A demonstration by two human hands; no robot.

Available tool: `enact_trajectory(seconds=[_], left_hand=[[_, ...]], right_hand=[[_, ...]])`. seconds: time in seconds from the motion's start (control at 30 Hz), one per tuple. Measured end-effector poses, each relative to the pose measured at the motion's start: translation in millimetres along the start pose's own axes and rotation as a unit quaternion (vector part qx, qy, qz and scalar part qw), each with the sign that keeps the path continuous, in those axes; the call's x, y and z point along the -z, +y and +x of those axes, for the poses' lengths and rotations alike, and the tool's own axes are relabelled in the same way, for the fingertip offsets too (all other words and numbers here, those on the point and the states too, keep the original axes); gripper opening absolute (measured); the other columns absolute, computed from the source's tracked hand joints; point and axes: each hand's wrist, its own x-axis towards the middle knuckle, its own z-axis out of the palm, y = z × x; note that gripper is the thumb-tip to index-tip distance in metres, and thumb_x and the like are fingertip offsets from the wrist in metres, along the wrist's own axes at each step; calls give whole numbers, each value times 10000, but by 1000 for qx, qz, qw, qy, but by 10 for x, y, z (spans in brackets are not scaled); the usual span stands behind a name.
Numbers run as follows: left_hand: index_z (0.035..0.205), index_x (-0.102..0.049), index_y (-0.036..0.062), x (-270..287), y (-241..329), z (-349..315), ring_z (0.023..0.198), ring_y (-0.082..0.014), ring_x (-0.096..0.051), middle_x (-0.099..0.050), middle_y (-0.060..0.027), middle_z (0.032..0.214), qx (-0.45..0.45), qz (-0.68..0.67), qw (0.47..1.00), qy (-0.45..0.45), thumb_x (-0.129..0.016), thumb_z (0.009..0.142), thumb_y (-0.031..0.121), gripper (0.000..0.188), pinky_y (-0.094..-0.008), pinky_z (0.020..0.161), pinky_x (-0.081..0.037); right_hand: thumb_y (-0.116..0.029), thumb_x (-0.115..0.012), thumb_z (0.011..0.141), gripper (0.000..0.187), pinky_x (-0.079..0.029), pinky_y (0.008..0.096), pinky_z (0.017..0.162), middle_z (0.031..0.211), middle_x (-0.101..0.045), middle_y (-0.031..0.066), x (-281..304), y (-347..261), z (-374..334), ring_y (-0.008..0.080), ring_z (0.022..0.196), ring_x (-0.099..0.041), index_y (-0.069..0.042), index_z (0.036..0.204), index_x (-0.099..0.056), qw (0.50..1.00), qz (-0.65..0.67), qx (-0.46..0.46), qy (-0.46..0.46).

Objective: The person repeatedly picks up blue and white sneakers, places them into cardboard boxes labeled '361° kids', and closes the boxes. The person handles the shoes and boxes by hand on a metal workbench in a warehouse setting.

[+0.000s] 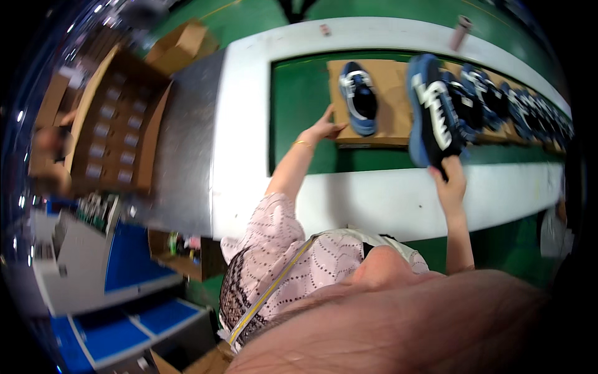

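My left hand is at the near left corner of a flat brown cardboard box, its fingers gripping the corner. On that box lies one black, blue and white sneaker, toe away from me. With my right hand I hold a similar sneaker by its heel end. It is raised and tilted above the right part of the box, its blue sole turned to the left. Behind it, a row of more such sneakers on cardboard runs off to the right.
The green belt is framed by a white table rim. A grey metal surface adjoins at left, beside a large carton with labelled boxes. A person is beyond it. A cup-like cylinder stands on the far rim.
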Motion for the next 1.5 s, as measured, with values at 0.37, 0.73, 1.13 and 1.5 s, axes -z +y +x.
enact_trajectory(seconds=[0.37, 0.73, 1.13, 1.5], left_hand=[[1100, -541, 19, 258, -1474, -1904, 805, -190, -559, -559, -95, 910, -202, 210, 919, 264, -543, 862, 214, 308, -293, 753, -455], [820, -562, 35, 1462, -2201, -3426, 757, -109, -560, -613, -37, 813, -117, -146, 897, 401, -450, 944, 292, 306, -246, 750, -452], [1040, -637, 76, 2545, -2393, -4360, 839, -153, -557, -646, -28, 935, -178, -110, 900, 383, -388, 896, 190, 309, -287, 810, -436], [991, -595, 8, 2891, -2426, -4476, 821, -152, -572, -625, -81, 946, -186, -101, 875, 435, -397, 963, 281, 338, -287, 773, -450]], right_hand=[[-204, -673, 782, 384, -456, 341, 790, 1191, -470, 76, -639, -399, 720, 266, 1007, -536, -85, 1118, -530, 972, -25, -178, -152], [-72, -653, 757, 225, -450, 296, 609, 897, -566, 77, -1864, -1843, 51, 200, 630, -538, -57, 963, -564, 958, 85, 18, -273], [-193, -648, 762, 188, -480, 350, 677, 902, -637, 69, -2985, -3837, -102, 248, 807, -616, -91, 919, -631, 884, 32, 114, -452], [-320, -629, 799, 243, -478, 380, 702, 894, -639, 64, -3238, -3686, -126, 250, 882, -606, -142, 962, -609, 849, -36, 110, -516]])
